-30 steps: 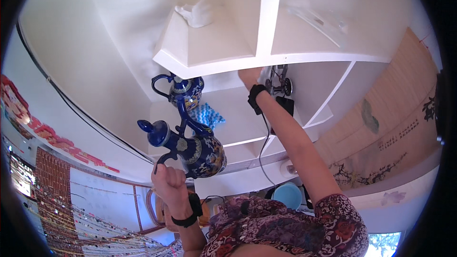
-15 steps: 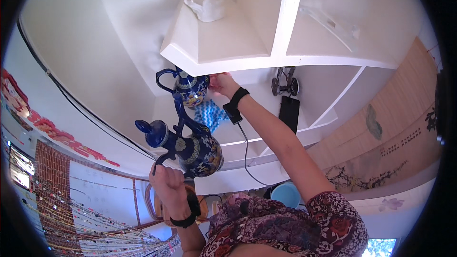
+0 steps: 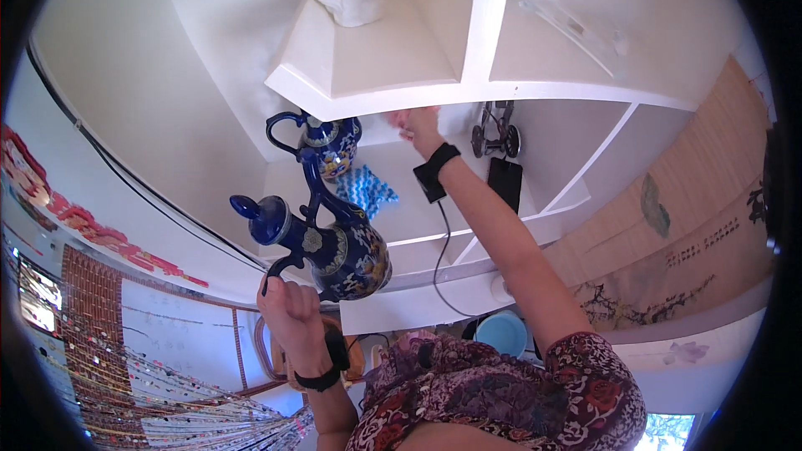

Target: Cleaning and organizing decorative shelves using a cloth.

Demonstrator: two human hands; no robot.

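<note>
My left hand (image 3: 292, 317) is closed around the handle of a dark blue patterned teapot (image 3: 347, 263). This pot has a long curved spout and a pointed lid, and I hold it up in front of the cabinet. A second blue patterned teapot (image 3: 330, 146) stands inside the lower compartment, its top partly hidden by the shelf edge. Beside its base lies a blue-and-white wavy-patterned cloth (image 3: 365, 190). My right hand (image 3: 418, 123) reaches under the shelf edge, to the right of the second pot and apart from it. Its fingers are blurred and partly hidden.
A white swan-like ornament (image 3: 352, 2) sits on the upper shelf (image 3: 376, 75). Further right in the lower compartment are a dark wheeled ornament (image 3: 496, 135) and a flat black object (image 3: 505, 184). A light blue basin (image 3: 501, 332) is below; a bead curtain (image 3: 159, 392) hangs at lower left.
My right hand has moved away from the second teapot, to the right. The held teapot has shifted slightly left and up in view, still in my left hand.
</note>
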